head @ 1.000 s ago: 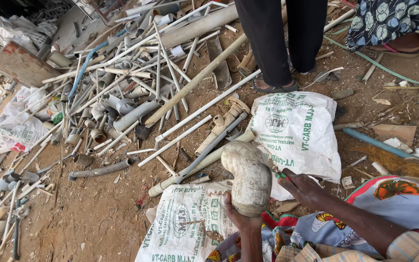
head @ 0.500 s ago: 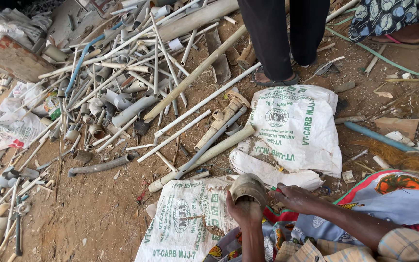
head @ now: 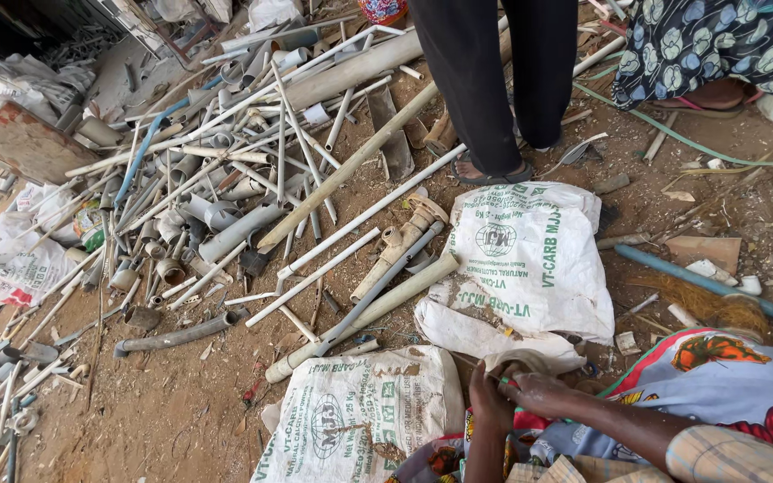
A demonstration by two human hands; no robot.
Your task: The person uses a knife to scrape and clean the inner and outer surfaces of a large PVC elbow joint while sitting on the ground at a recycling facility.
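Both hands meet at the bottom edge — the left hand (head: pixel 488 394) has its fingers curled around a dirty cream-coloured rounded pipe piece (head: pixel 522 361); the right hand (head: pixel 530 391) pinches the same piece from beside it; just beyond the fingers lie white woven plastic sacks (head: pixel 530 259) on the dirt ground (head: pixel 163 402), and farther off a heap of grey and white plastic pipes (head: pixel 225 197).

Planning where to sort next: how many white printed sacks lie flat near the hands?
2: one white sack ahead of the hands, beside the standing person's foot; another white sack left of them. More crumpled bags lie far left.
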